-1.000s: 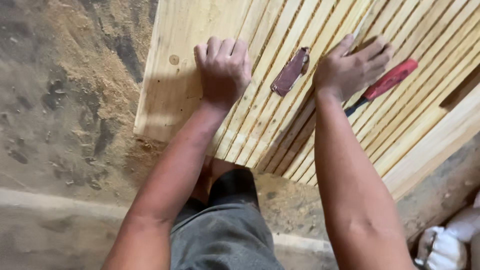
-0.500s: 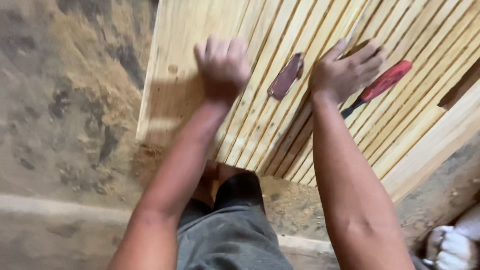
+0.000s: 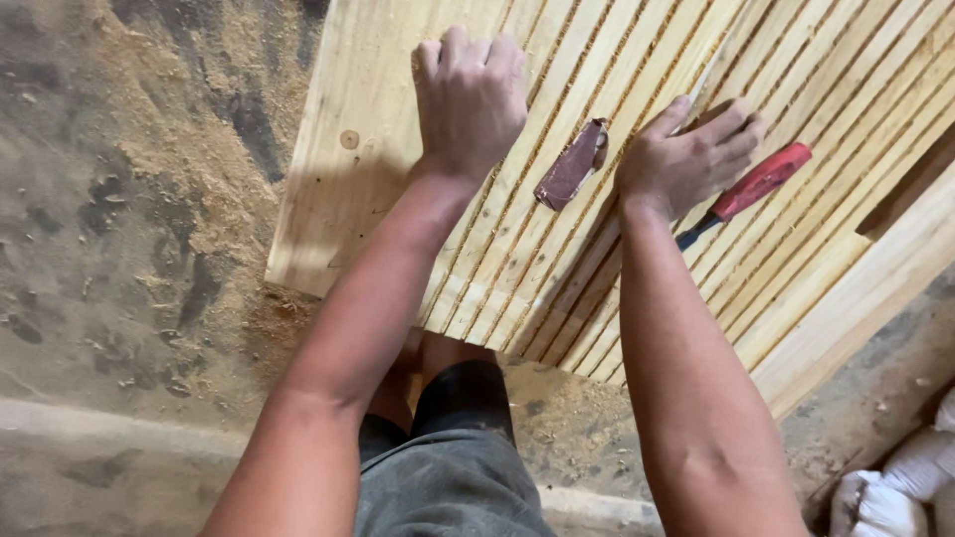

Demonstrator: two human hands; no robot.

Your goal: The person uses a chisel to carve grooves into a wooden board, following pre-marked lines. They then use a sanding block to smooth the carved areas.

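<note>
A panel of pale wooden slats (image 3: pixel 557 268) lies on the ground in front of me, with a wider plank (image 3: pixel 338 179) at its left edge. My left hand (image 3: pixel 470 94) presses down on the slats near that plank, fingers bent, holding nothing. My right hand (image 3: pixel 686 154) rests flat on the slats further right, fingers spread. Between the two hands lies a reddish-brown piece of sandpaper (image 3: pixel 572 164). A red-handled chisel (image 3: pixel 751 189) lies on the slats just right of my right hand, partly hidden under it.
Sawdust covers the dirt floor (image 3: pixel 139 199) to the left and below the panel. My knee in grey shorts (image 3: pixel 453 447) is at the bottom centre. White sacks (image 3: pixel 895 487) sit at the bottom right. A thicker board (image 3: pixel 865 298) borders the panel's right side.
Both hands stay pressed on the slats in nearly the same places. The left hand has crept slightly further up the panel. Sandpaper and chisel have not moved.
</note>
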